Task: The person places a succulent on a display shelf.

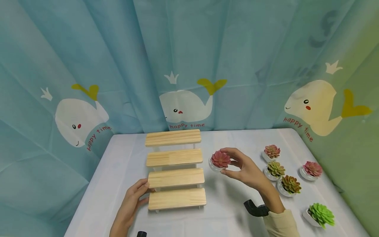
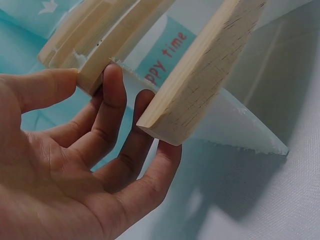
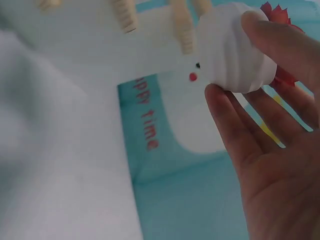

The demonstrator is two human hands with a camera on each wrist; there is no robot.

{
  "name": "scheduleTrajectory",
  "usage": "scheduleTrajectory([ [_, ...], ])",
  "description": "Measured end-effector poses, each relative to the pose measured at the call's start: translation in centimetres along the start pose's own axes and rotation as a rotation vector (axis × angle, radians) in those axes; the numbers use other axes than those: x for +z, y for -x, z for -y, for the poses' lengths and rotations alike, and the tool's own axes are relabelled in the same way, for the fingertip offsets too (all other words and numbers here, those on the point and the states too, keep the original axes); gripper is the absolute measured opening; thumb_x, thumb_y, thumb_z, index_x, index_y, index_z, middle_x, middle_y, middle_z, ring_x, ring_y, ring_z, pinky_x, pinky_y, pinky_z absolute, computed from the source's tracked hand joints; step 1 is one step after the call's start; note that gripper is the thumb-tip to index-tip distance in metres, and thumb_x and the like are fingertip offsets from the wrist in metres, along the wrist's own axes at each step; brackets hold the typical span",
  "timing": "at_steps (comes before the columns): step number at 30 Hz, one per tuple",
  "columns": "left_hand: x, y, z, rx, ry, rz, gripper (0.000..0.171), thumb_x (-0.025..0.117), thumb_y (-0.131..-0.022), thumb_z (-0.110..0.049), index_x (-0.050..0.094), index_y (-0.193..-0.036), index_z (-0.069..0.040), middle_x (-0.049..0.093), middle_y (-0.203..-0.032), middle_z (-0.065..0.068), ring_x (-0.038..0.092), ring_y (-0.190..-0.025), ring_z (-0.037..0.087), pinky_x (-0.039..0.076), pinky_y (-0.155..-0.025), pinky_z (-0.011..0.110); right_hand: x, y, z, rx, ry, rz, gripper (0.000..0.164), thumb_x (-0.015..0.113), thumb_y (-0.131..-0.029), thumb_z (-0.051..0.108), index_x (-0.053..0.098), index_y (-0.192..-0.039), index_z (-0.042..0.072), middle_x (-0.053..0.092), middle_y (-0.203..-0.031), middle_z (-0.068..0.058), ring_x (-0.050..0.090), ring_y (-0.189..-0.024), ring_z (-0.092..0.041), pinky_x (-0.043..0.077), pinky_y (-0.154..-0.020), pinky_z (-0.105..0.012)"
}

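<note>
A stepped wooden shelf (image 1: 176, 178) with several pale planks on clear supports stands mid-table. My left hand (image 1: 132, 200) grips its left side at the second plank from the front. In the left wrist view the thumb rests against that plank's end (image 2: 92, 75), and the fingers curl under it, touching the front plank (image 2: 195, 75) too. To the right of the shelf, my right hand (image 1: 247, 169) holds a red artificial succulent (image 1: 220, 159) in a small white pot (image 3: 232, 50). The pot is pinched between thumb and fingers, above the table and level with the upper planks.
On the table's right side stand more potted succulents: a pink-red one (image 1: 272, 151), a yellow-green one (image 1: 276, 169), a brownish one (image 1: 290, 185), another red one (image 1: 312, 169) and a bright green one (image 1: 321, 214). A whale-print curtain (image 1: 183, 49) hangs behind the white table (image 1: 118, 158).
</note>
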State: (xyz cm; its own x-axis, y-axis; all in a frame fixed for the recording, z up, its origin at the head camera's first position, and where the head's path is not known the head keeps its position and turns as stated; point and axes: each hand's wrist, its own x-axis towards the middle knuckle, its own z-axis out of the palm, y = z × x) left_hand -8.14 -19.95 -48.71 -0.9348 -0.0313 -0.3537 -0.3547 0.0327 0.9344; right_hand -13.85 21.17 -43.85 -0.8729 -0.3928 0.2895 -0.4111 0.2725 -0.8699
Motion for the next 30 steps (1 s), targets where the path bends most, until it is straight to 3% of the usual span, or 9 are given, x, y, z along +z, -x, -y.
scheduleTrajectory([
  [7, -0.2, 0.3, 0.2, 0.004, -0.003, 0.001, 0.046, 0.055, -0.108, -0.034, 0.057, -0.142, -0.003, 0.069, -0.116, 0.003, 0.064, -0.109, 0.019, 0.057, -0.090, 0.036, 0.7, -2.6, 1.7, -0.012, -0.041, 0.060, 0.066, 0.086, -0.087, 0.009, 0.055, -0.145, 0.017, 0.060, -0.142, -0.007, 0.064, -0.122, -0.006, 0.054, -0.105, -0.022],
  [15, -0.2, 0.4, 0.1, 0.006, -0.019, -0.016, 0.045, 0.054, -0.109, -0.033, 0.057, -0.142, -0.003, 0.070, -0.113, 0.005, 0.064, -0.108, 0.019, 0.055, -0.090, 0.037, 1.9, -6.2, 3.4, -0.065, -0.088, 0.110, 0.065, 0.085, -0.087, 0.006, 0.055, -0.145, 0.011, 0.060, -0.144, -0.010, 0.065, -0.124, -0.015, 0.055, -0.106, -0.028],
  [24, 0.0, 0.3, 0.1, 0.010, -0.047, -0.038, 0.043, 0.052, -0.109, -0.031, 0.057, -0.142, -0.003, 0.070, -0.111, 0.001, 0.062, -0.107, 0.017, 0.053, -0.088, 0.036, 4.6, -10.3, 4.8, -0.043, -0.153, 0.150, 0.064, 0.083, -0.089, 0.007, 0.054, -0.145, 0.014, 0.061, -0.143, -0.006, 0.066, -0.124, -0.025, 0.055, -0.107, -0.036],
  [30, 0.4, 0.1, 0.1, 0.017, -0.044, -0.032, 0.043, 0.052, -0.109, -0.031, 0.057, -0.142, -0.004, 0.071, -0.112, 0.004, 0.063, -0.107, 0.017, 0.053, -0.088, 0.036, 6.8, -12.4, 5.5, -0.023, -0.179, 0.127, 0.063, 0.081, -0.091, 0.007, 0.051, -0.146, 0.014, 0.060, -0.141, -0.008, 0.066, -0.125, -0.025, 0.057, -0.105, -0.034],
])
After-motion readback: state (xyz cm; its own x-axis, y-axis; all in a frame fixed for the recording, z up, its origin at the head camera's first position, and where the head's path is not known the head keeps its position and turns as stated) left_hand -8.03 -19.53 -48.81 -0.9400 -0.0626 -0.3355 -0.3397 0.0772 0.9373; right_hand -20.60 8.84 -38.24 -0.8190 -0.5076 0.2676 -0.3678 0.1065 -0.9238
